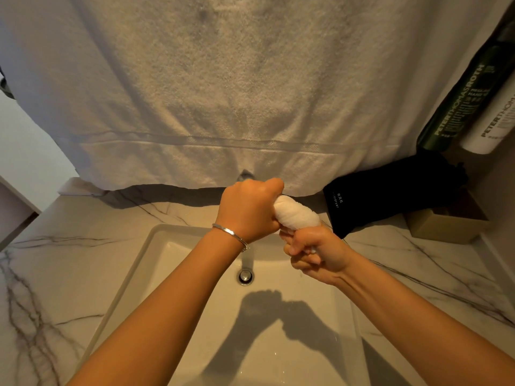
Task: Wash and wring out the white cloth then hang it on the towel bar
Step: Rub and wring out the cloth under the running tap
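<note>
The white cloth is twisted into a tight roll above the back of the sink. My left hand, with a silver bracelet at the wrist, grips the roll's far end in a fist. My right hand clenches its near end, lower and to the right. Only the middle of the roll shows between the two fists. A thin stream of water falls from the cloth towards the drain. The towel bar is not in view.
A big white towel hangs across the wall behind the sink, hiding most of the faucet. On the marble counter at the right lie a black pouch and a tan box. A dark bottle and a white bottle stand at the far right.
</note>
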Tool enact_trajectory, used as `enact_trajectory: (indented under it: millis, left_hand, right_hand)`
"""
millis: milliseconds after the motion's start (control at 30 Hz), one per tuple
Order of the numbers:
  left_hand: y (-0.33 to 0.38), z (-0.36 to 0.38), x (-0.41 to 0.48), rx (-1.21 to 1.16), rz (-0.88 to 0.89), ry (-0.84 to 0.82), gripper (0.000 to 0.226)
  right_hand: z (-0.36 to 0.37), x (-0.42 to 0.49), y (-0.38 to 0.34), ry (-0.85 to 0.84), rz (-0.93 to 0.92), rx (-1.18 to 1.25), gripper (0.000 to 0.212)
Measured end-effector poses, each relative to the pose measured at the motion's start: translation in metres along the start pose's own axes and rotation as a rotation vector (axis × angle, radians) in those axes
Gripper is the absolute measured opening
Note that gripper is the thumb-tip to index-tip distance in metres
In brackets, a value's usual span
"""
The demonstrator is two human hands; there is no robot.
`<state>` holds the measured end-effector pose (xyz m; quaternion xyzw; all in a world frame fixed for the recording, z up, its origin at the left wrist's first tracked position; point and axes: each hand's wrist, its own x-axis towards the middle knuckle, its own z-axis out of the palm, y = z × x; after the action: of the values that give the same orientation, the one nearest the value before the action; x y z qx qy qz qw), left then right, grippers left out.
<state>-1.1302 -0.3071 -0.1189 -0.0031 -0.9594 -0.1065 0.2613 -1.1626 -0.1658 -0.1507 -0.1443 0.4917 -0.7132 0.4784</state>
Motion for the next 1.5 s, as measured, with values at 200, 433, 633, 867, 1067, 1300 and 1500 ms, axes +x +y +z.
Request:
enact_trajectory:
  millis: [200,433,633,867,1067,1300,1500]
  left_hand:
    - [0.002,-0.002,0.005,-0.012,0.019,0.033,0.023]
    - [0.007,-0.007,0.007,-0.036,0.030,0.047,0.023]
    - [0.011,-0.015,0.004,-0.058,0.035,0.045,0.020]
    - [0.010,-0.023,0.009,-0.068,0.056,0.094,0.020]
    - [0.010,-0.033,0.015,-0.057,0.148,0.149,0.022]
    - [0.012,-0.015,-0.009,-0.057,0.056,-0.017,0.022]
    - [0.004,-0.012,-0.004,-0.086,0.116,0.068,0.023]
  right_hand:
    - [-0.001,-0.003,-0.007,-0.015,-0.015,-0.029,0.028]
    - [-0.002,-0.006,-0.011,-0.013,-0.036,-0.036,0.022]
    - [0.001,-0.008,-0.012,-0.006,-0.056,-0.041,0.031]
    - [0.001,-0.007,-0.023,-0.043,-0.095,-0.113,0.021]
    - [0.003,-0.008,-0.027,-0.096,-0.126,-0.076,0.031]
    - [0.003,-0.017,0.002,-0.066,-0.021,-0.032,0.037]
    - [0.004,-0.014,-0.002,0.017,-0.088,-0.104,0.039]
